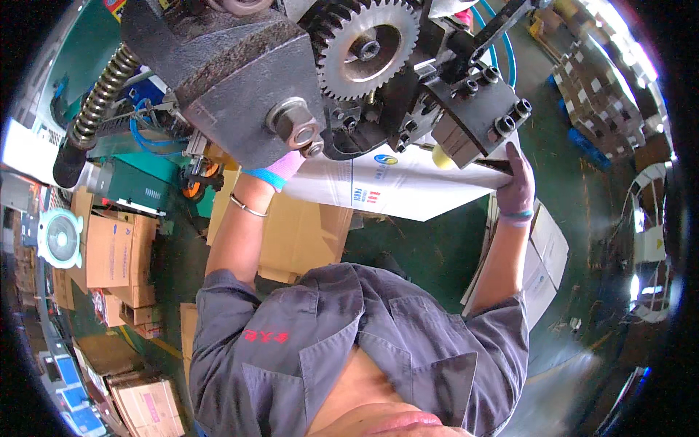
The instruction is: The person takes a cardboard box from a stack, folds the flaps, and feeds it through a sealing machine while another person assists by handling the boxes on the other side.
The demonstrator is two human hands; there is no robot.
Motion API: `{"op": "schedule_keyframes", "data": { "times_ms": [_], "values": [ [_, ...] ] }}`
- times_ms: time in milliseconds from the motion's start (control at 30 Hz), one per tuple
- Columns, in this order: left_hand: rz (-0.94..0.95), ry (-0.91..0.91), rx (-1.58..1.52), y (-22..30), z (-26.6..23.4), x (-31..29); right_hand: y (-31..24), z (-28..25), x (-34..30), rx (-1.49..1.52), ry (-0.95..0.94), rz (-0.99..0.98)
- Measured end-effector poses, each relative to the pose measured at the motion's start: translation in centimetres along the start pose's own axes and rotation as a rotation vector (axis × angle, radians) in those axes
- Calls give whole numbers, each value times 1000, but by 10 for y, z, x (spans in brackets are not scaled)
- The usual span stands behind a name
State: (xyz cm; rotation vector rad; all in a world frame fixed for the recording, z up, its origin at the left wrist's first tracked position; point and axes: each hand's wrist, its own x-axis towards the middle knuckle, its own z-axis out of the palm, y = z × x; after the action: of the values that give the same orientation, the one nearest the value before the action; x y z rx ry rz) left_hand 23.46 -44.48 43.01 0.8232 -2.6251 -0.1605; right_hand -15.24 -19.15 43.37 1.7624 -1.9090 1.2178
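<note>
A white printed cardboard sheet (328, 178) lies under the head of a dark metal machine (240, 87). My right hand (518, 186), in a pale purple glove, grips the sheet at its right edge. My left hand (291, 166), in a pink glove with a blue cuff, is at the sheet's left side. The machine's block hides the fingers of that hand. A toothed gear wheel (342, 54) and a bolted black block (477, 109) sit above the sheet.
Brown cardboard (309, 237) lies below the sheet on the left. Flat white cartons (546, 251) are stacked beside my right forearm. Brown boxes (116, 247) and a small pale green fan (60, 238) stand at the left. A loaded pallet (601, 95) is at the far right.
</note>
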Motion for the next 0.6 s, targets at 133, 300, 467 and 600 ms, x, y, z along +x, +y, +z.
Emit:
{"op": "schedule_keyframes", "data": {
  "times_ms": [133, 300, 467, 600],
  "values": [
    [182, 340, 114, -2, 3, 3, -12, 5, 15, 103, 84, -85],
    [113, 234, 177, -10, 2, 6, -11, 8, 13, 111, 111, -64],
    [34, 69, 87, -18, 8, 5, -37, 8, 23, 957, 180, 573],
    [-64, -37, 132, 6, -20, 5, -50, 10, 28, 902, 204, 551]
  ]
}}
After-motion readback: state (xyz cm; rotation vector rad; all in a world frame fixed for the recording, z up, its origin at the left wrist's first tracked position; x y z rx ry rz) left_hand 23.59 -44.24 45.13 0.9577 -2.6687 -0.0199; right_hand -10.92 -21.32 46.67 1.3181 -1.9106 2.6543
